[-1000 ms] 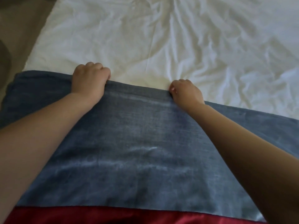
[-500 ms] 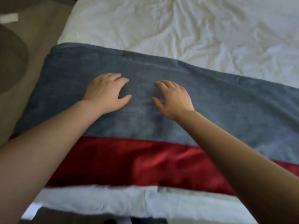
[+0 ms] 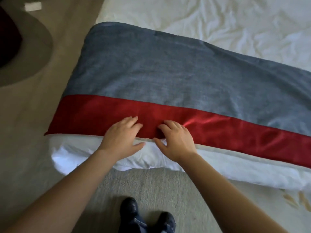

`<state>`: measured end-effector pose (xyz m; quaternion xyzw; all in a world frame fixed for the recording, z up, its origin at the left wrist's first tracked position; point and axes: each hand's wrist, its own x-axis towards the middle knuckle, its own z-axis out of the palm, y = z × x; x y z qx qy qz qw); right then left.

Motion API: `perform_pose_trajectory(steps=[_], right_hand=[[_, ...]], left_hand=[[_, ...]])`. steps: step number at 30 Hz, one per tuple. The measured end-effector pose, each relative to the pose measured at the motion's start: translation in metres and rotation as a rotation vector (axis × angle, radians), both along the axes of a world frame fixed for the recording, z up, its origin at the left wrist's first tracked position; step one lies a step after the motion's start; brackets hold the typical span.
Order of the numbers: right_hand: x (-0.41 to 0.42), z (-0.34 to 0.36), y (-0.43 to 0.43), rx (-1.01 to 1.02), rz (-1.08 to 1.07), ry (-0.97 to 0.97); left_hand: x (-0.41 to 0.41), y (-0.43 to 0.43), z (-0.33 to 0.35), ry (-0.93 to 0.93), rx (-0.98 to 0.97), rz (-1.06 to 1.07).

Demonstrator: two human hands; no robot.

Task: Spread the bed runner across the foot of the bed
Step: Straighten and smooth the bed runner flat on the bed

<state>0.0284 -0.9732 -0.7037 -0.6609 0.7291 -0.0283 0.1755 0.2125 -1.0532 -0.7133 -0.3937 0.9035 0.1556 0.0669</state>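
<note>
The bed runner [image 3: 168, 69] lies flat across the foot of the bed, a wide grey-blue band with a red satin band along its near edge. White bedding [image 3: 227, 167] shows below the red band and wrinkled white sheet beyond the grey. My left hand [image 3: 122, 137] rests flat on the red band's near edge, fingers spread. My right hand [image 3: 175, 140] lies beside it, fingers slightly curled on the red band, thumb on the white bedding. Neither hand grips the fabric.
Beige carpet [image 3: 33, 132] surrounds the bed's left corner. A dark round shape [image 3: 25, 47] lies on the floor at the far left, with a small white object [image 3: 33, 6] near it. My dark shoes [image 3: 146, 217] stand on the carpet at the foot.
My hands let go of the runner's far edge and slid back over the grey band to the red near edge. The view pulled back, showing the bed's foot and the floor.
</note>
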Motion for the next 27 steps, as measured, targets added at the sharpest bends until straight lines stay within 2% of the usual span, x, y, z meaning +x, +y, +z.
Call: perform_pose_trajectory(steps=[3,6,8,11,13,16,20,24,27], right_hand=[[-0.001,-0.004,0.013,-0.010,0.021,0.035],[-0.004,-0.003,0.012,-0.063,-0.061,0.067],[-0.001,0.001,0.012,-0.116,-0.093,0.045],[0.014,0.004,0.024,-0.087,0.073,0.090],[0.016,0.001,0.030,-0.033,0.098,0.084],[0.006,-0.002,0.032,-0.046,0.055,0.017],[-0.024,0.002,0.053,-0.052,0.020,0.065],[-0.067,0.003,0.079,-0.076,-0.175,0.135],[-0.075,0.002,0.092,-0.054,-0.105,0.179]], left_hand=[[0.013,0.007,-0.003,0.033,-0.044,-0.006],[0.019,0.003,0.004,0.095,-0.127,-0.028],[0.026,-0.002,0.009,0.025,-0.160,-0.066],[0.034,-0.001,0.015,-0.065,-0.160,-0.098],[0.032,0.004,0.017,-0.092,-0.164,-0.086],[0.018,0.012,0.018,-0.066,-0.166,-0.060],[-0.014,0.027,0.014,0.006,-0.171,-0.193],[-0.040,0.037,0.012,0.022,-0.212,-0.285],[-0.041,0.040,0.010,0.023,-0.193,-0.273]])
